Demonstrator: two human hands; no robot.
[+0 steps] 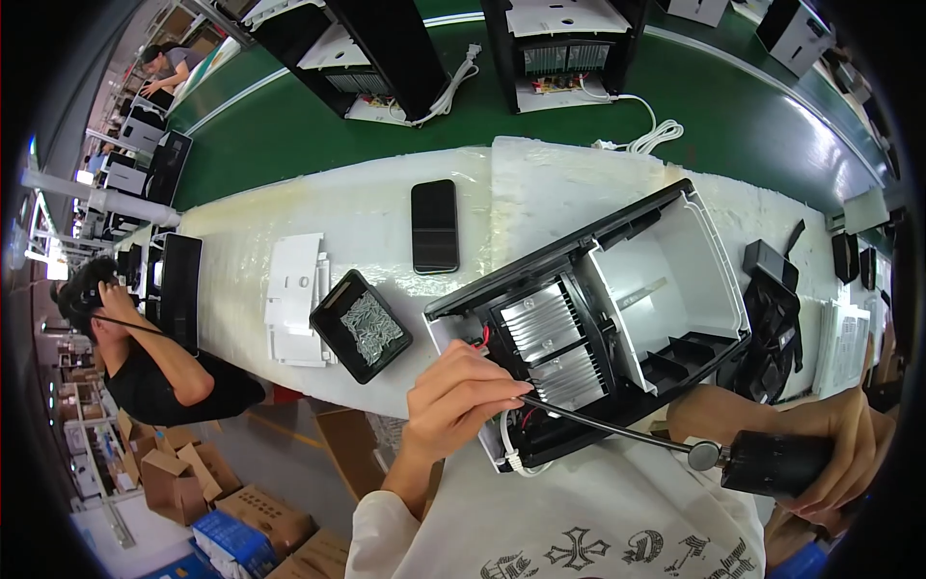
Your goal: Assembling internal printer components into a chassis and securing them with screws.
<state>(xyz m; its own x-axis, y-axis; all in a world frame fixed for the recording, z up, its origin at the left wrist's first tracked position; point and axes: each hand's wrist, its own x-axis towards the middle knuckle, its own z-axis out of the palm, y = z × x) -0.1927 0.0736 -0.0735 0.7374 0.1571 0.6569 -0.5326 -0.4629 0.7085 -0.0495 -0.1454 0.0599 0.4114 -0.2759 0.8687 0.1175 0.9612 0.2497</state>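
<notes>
- Gripping, in the head view, a black-handled driver [776, 463] with the right hand [849, 458], fingers wrapped around the handle at lower right.
- Pinching the long thin shaft [617, 426] close to its tip with the left hand [458, 396], thumb and fingers closed together.
- Covering the very tip with those fingers, so impossible to tell whether touching anything beneath.
- Crossing the near side of a black-and-white housing [590, 323] with that shaft.
- Keeping this housing open side up, set diagonally on the near part of the white padded worktop [251, 222].
- Showing inside it ribbed metal fins [540, 323], red wires [485, 336] and a pale compartment [675, 261] on the right.
- Lying left of the housing: a black tray [340, 297] of screws [368, 328], just beside white panels [294, 299].
- Resting farther back, a dark phone [435, 227]; at right, black parts [772, 328].
- Standing beyond, on a green surface [289, 145], two more housings with white cords [646, 140].
- Seeing at far left a co-worker [145, 367] in a black top, arm bent upward.
</notes>
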